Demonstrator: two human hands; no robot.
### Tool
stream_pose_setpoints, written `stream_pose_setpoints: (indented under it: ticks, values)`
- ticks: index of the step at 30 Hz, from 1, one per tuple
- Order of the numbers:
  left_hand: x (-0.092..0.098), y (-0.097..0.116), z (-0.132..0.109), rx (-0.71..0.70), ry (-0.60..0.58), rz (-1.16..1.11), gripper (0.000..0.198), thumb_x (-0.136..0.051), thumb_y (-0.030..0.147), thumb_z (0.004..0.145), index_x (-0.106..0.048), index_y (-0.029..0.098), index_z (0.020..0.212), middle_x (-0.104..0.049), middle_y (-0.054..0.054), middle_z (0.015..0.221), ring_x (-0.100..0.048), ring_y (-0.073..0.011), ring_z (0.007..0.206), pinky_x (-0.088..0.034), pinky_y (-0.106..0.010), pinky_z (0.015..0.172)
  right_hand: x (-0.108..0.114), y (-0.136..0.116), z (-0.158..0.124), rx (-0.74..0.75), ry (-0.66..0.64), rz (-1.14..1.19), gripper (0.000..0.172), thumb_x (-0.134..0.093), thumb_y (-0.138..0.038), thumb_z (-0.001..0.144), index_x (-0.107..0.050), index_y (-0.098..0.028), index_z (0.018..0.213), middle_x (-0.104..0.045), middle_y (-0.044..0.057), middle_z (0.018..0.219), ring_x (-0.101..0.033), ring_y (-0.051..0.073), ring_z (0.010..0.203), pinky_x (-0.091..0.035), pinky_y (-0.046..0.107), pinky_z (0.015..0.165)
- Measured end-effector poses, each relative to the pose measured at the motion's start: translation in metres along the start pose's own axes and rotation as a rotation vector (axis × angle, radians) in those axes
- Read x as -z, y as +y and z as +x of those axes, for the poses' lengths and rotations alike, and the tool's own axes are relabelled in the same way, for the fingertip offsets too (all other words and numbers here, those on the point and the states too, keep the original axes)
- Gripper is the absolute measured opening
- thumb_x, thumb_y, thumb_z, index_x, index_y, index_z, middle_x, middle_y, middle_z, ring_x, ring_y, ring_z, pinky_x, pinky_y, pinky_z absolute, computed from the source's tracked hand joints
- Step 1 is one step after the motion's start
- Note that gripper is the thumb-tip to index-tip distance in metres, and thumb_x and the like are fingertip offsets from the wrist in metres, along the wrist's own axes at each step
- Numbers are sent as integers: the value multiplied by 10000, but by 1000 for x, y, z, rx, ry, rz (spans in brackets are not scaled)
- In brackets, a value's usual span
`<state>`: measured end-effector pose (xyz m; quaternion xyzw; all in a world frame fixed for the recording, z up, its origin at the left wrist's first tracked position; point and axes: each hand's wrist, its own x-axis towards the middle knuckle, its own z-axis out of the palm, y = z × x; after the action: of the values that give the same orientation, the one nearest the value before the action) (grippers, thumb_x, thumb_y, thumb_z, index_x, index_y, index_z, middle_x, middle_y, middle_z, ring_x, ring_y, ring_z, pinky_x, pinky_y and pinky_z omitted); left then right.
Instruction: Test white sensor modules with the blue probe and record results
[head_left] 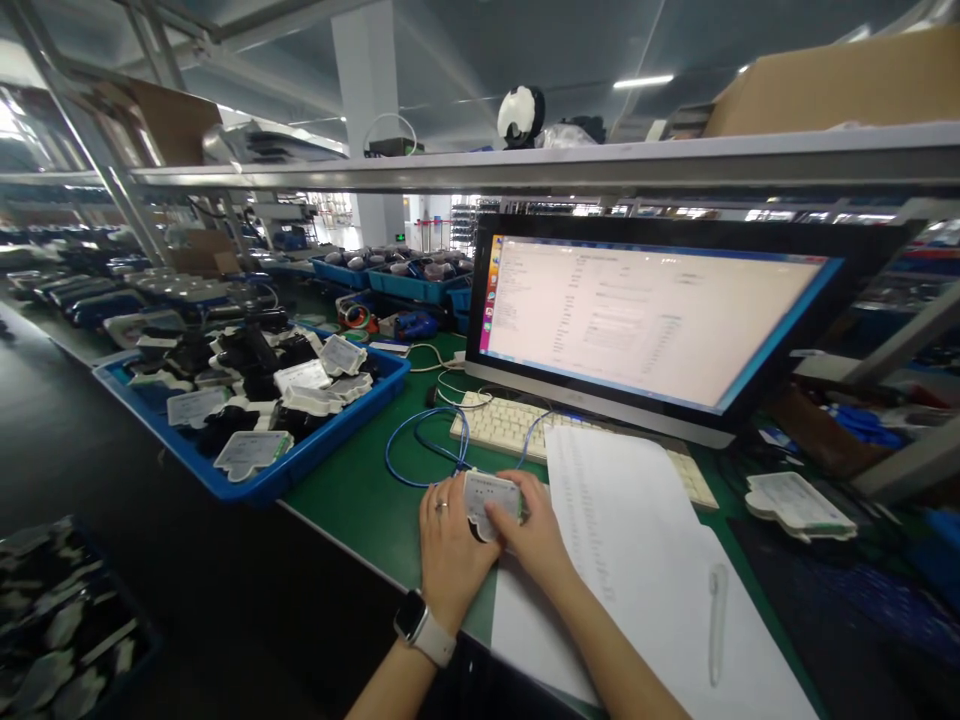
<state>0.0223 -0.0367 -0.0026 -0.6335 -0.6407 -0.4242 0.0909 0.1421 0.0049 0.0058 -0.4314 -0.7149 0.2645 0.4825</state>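
Note:
Between my two hands is a small white plastic module [491, 492] with a printed label and a green edge on its right. My left hand [452, 545], with a ring and a watch on the wrist, grips its left side. My right hand [536, 530] closes round the right side, its thumb lying across the label. A blue cable [424, 482] loops on the bench and runs up to the module's upper edge; whether it is plugged in there I cannot tell. Similar white modules [253, 452] fill a blue tray [238, 490] to the left.
A monitor [637, 330] stands behind a white keyboard [499, 425]. Printed sheets [637, 540] with a pen [718, 625] cover the bench at right. Another module [801, 503] lies farther right. A shelf [555, 170] spans overhead; a second bin [67, 630] sits low at left.

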Motion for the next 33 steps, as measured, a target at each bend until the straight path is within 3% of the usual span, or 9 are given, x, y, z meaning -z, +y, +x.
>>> stream_pose_setpoints:
  ticks: [33]
  values:
    - [0, -3, 0, 32, -41, -88, 493, -553, 240, 748, -409, 121, 1204, -543, -145, 1130, -505, -285, 1067, -425, -460, 913, 0, -4, -1, 12, 15, -14, 230, -568, -307, 774, -555, -219, 986, -568, 55, 994, -508, 247, 970, -407, 368, 849]
